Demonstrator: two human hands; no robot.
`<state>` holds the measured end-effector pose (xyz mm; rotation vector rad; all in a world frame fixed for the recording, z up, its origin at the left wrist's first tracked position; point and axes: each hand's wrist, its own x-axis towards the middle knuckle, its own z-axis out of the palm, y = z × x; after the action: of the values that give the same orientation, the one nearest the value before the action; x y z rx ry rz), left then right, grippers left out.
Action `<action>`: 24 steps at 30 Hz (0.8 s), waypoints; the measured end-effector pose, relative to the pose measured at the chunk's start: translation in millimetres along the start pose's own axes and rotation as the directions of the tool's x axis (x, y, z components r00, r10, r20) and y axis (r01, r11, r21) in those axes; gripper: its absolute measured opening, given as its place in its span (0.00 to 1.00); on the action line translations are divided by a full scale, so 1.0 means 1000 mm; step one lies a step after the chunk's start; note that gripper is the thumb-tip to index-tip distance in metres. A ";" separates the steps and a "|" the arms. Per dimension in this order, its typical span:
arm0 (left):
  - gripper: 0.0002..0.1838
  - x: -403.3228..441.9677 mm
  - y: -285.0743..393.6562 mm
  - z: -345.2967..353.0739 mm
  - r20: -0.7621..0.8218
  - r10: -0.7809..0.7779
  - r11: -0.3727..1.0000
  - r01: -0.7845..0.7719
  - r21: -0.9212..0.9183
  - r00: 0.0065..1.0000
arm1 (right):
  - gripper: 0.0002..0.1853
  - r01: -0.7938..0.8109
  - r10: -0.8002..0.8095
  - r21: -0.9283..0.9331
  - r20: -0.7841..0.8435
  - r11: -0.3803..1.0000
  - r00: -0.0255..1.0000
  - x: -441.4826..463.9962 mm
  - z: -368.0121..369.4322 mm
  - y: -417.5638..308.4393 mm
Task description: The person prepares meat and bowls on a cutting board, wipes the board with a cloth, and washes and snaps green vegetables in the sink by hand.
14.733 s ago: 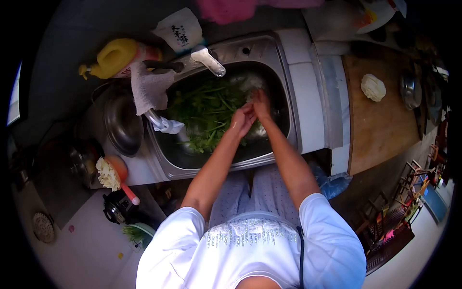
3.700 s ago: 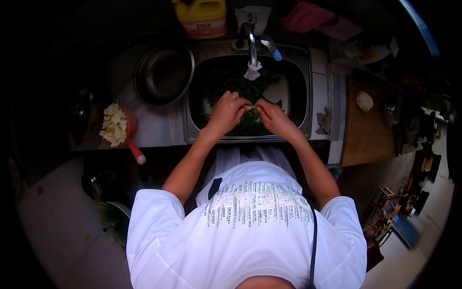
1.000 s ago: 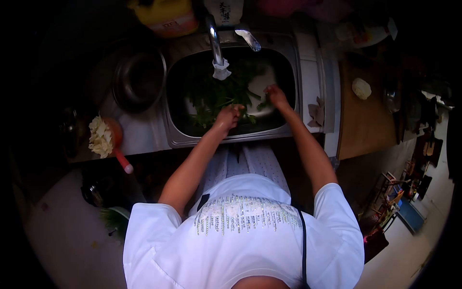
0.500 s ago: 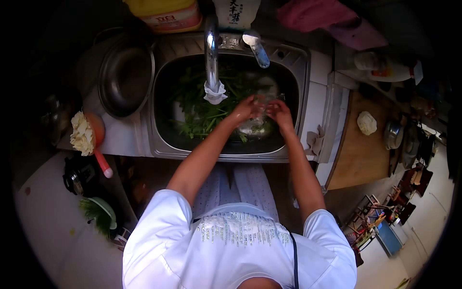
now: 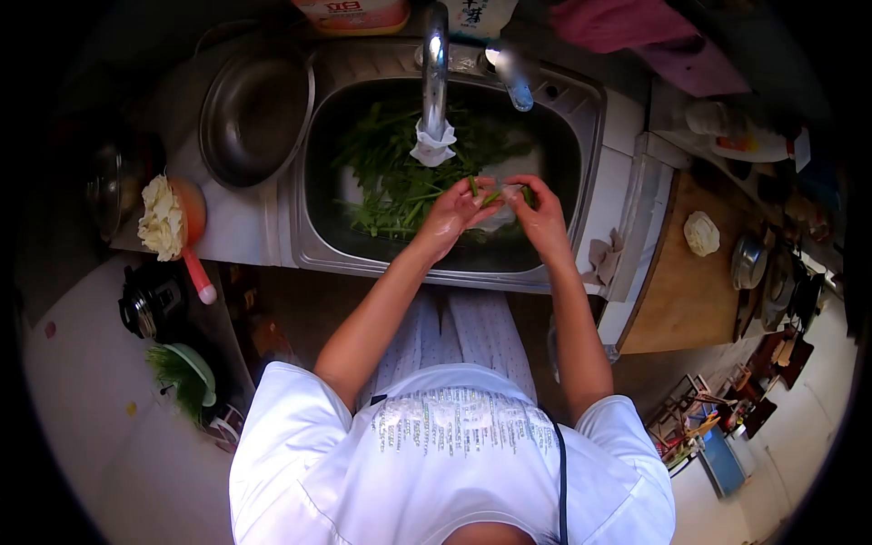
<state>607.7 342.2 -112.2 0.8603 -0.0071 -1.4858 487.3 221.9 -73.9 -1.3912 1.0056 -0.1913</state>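
Note:
Leafy green vegetables [image 5: 386, 177] with long stalks lie in water in the metal sink [image 5: 313, 250]. My left hand [image 5: 447, 216] is over the greens, its fingers closed on a short green stalk [image 5: 491, 197]. Close beside it, my right hand [image 5: 542, 218] pinches with thumb and forefinger at the other side of the stalk, and a bit of green shows at its fingertips. Both hands look wet. Above them hangs the faucet [image 5: 435, 86], with white cloth-like material [image 5: 432, 145] around its spout.
A metal pan [image 5: 254, 118] stands left of the sink, near an orange ladle-like scoop [image 5: 189, 218] heaped with pale pieces. At right, a wooden board [image 5: 677, 291] bears a pale lump [image 5: 701, 233]. A crumpled cloth [image 5: 603, 257] lies by the sink's right edge.
Both hands have come up out of the water toward me and now hold green stalk pieces. The view has shifted slightly, so the sink sits further right and higher.

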 end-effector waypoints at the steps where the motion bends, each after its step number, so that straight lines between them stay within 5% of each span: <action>1: 0.18 -0.002 0.001 0.001 0.005 0.027 0.999 -0.028 0.044 1.000 | 0.07 0.040 -0.036 -0.108 0.037 0.993 0.999 -0.001 0.005 -0.002; 6: 0.18 -0.018 0.018 0.004 -0.010 -0.005 0.991 0.006 0.133 1.000 | 0.04 0.326 -0.345 -0.262 -0.030 0.908 0.938 0.003 0.023 -0.003; 8: 0.19 -0.022 0.025 0.006 -0.097 -0.093 0.992 0.101 0.077 0.991 | 0.04 0.493 -0.531 -0.415 0.026 0.765 0.847 0.003 0.028 -0.005; 12: 0.19 -0.026 0.017 -0.006 -0.078 -0.119 0.989 0.111 -0.100 0.990 | 0.03 0.617 -0.643 -0.527 0.162 0.585 0.748 0.000 0.038 -0.016; 14: 0.19 -0.028 0.017 -0.010 -0.125 -0.104 0.970 0.073 -0.231 0.987 | 0.02 0.498 -0.478 -0.332 0.146 0.801 0.866 -0.002 0.043 -0.018; 18: 0.20 -0.036 0.028 -0.013 -0.252 -0.073 0.968 0.008 -0.250 0.965 | 0.05 0.310 -0.219 -0.273 0.317 0.911 0.923 -0.010 0.037 -0.022; 19: 0.21 -0.037 0.027 -0.019 -0.231 -0.044 0.972 -0.012 -0.235 0.972 | 0.07 0.115 -0.090 -0.127 0.187 0.985 0.978 -0.009 0.035 -0.009; 20: 0.21 -0.037 0.026 -0.024 -0.209 -0.013 0.975 -0.033 -0.219 0.978 | 0.10 -0.071 0.067 0.047 0.077 0.996 0.995 -0.007 0.034 0.001; 21: 0.21 -0.038 0.025 -0.025 -0.214 -0.008 0.975 -0.040 -0.221 0.977 | 0.10 -0.070 0.066 0.045 0.085 0.997 0.994 -0.006 0.036 0.000; 23: 0.22 -0.038 0.024 -0.024 -0.217 -0.002 0.987 -0.033 -0.158 0.976 | 0.18 -0.260 0.257 0.574 0.089 0.776 0.962 -0.003 0.041 -0.004; 24: 0.22 -0.036 0.016 -0.027 -0.199 0.022 0.989 -0.050 -0.139 0.980 | 0.18 -0.262 0.251 0.575 0.099 0.775 0.963 -0.002 0.048 -0.006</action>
<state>630.1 384.5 -105.7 0.8818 0.2275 -1.3447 521.3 256.4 -74.9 -0.6794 1.0006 -0.2587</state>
